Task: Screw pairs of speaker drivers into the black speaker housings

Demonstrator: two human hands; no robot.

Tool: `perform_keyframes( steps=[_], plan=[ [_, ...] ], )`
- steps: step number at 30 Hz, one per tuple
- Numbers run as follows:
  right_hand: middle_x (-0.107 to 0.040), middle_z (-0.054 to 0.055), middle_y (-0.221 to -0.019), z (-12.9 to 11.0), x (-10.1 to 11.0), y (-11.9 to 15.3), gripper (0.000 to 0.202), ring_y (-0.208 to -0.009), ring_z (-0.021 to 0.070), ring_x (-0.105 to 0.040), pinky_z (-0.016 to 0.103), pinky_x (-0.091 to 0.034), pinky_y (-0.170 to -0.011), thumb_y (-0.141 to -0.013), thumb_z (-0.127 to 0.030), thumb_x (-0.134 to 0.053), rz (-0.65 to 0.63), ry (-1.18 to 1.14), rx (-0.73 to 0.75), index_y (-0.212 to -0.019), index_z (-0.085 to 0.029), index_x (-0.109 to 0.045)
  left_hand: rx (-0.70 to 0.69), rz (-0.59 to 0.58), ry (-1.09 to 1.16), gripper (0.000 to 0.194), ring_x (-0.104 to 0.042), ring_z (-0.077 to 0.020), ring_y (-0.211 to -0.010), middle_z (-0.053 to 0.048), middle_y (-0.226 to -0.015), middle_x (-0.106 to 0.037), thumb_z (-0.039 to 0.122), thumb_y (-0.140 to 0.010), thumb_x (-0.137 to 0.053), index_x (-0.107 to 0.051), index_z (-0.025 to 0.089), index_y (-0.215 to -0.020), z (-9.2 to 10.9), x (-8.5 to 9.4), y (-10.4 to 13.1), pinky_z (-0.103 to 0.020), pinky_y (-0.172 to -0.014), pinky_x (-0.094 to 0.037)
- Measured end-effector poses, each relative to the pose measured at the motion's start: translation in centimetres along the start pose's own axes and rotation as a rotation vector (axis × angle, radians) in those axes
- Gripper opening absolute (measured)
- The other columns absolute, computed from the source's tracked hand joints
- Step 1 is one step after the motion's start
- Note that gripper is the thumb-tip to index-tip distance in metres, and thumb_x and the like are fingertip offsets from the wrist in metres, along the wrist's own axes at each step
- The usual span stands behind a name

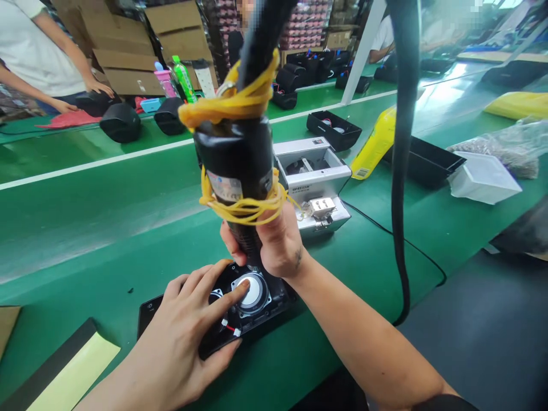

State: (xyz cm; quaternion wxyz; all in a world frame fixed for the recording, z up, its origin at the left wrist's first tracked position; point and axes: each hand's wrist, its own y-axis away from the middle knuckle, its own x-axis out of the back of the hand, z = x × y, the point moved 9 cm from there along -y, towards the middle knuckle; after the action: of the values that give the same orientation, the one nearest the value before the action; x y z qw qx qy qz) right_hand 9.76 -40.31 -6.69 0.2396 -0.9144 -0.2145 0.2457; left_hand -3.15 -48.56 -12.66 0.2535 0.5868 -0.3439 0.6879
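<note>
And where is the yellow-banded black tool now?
In the head view, upper centre, the black tool is in the right hand, left of the silver device.

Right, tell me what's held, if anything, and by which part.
The right hand grips the black cylindrical power tool around its lower part. The left hand steadies the black rectangular plastic housing, thumb at its near edge.

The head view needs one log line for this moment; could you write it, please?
left hand: fingertip on speaker in black case | right hand: gripping power tool | tool tip: unclear | silver machine: on bench
</note>
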Motion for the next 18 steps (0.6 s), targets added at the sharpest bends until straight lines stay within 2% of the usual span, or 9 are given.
perform_keyframes(
  steps=[5,10,13,16,18],
  plan=[
    [-0.051,-0.007,-0.071,0.2,-0.2,0.1,0.044,-0.053,0.01,-0.049,0.024,-0.044,-0.049,-0.104,-0.07,-0.055,-0.027,-0.025,0.026,-0.098,-0.026,-0.053,0.005,-0.008,0.001,0.067,-0.054,-0.0382,-0.139,-0.011,-0.17,-0.042,0.034,-0.093,-0.067,-0.052,0.039,-0.158,-0.2,-0.2,0.1,-0.059,-0.105,-0.052],
    [-0.054,-0.007,-0.068,1.0,-0.1,0.2,0.051,-0.049,0.009,-0.048,0.023,-0.044,-0.046,-0.096,-0.075,-0.065,-0.006,-0.058,-0.036,-0.096,-0.024,-0.056,-0.01,0.011,-0.012,0.068,-0.057,-0.0381,-0.136,-0.012,-0.166,-0.047,0.033,-0.092,-0.068,-0.054,0.039,-0.158,-0.2,0.0,0.0,-0.058,-0.103,-0.053],
    [-0.053,-0.006,-0.066,1.4,-0.1,0.3,0.052,-0.048,0.0087,-0.048,0.023,-0.043,-0.046,-0.096,-0.074,-0.064,-0.026,-0.057,-0.025,-0.091,-0.024,-0.055,-0.029,0.026,-0.019,0.069,-0.058,-0.0371,-0.135,-0.012,-0.166,-0.048,0.033,-0.09,-0.069,-0.054,0.039,-0.158,0.2,0.1,0.0,-0.057,-0.103,-0.054],
    [-0.053,-0.005,-0.067,1.8,-0.4,0.2,0.053,-0.049,0.0103,-0.049,0.024,-0.043,-0.046,-0.098,-0.076,-0.058,-0.039,0.003,-0.013,-0.088,-0.024,-0.055,0.022,0.059,-0.007,0.07,-0.058,-0.0375,-0.136,-0.01,-0.167,-0.048,0.034,-0.089,-0.068,-0.054,0.041,-0.157,-0.2,0.0,0.2,-0.057,-0.106,-0.053],
    [-0.053,-0.004,-0.066,1.3,-0.9,0.1,0.052,-0.051,0.0122,-0.05,0.026,-0.046,-0.048,-0.096,-0.077,-0.061,-0.049,0.023,-0.011,-0.086,-0.025,-0.055,0.059,0.087,0.007,0.072,-0.058,-0.0377,-0.134,-0.008,-0.167,-0.049,0.034,-0.086,-0.068,-0.055,0.042,-0.157,-0.7,-0.4,0.5,-0.057,-0.105,-0.053]
  ],
)
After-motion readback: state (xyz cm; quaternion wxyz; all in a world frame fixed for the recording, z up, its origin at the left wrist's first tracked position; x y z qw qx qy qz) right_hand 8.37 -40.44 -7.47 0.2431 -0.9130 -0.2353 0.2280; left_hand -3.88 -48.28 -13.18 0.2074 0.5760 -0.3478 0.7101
